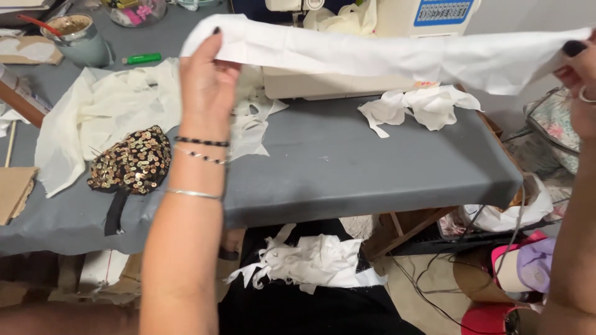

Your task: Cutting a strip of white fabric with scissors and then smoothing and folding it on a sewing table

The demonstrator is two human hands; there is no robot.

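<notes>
Fabric was the thing between my hands: a long white fabric strip [385,56] stretched taut above the table [347,161], its long axis running left to right in front of the sewing machine [347,37]. My left hand [208,80] pinched the left end, fingers pressed together over the edge. My right hand [577,68] pinched the right end at the frame's edge, thumb on top. Both grips sat at opposite ends, neither nearer the middle. White scraps [422,105] lay beneath, well apart from it.

Probably home sewing room: sewing machine [347,43]
</notes>
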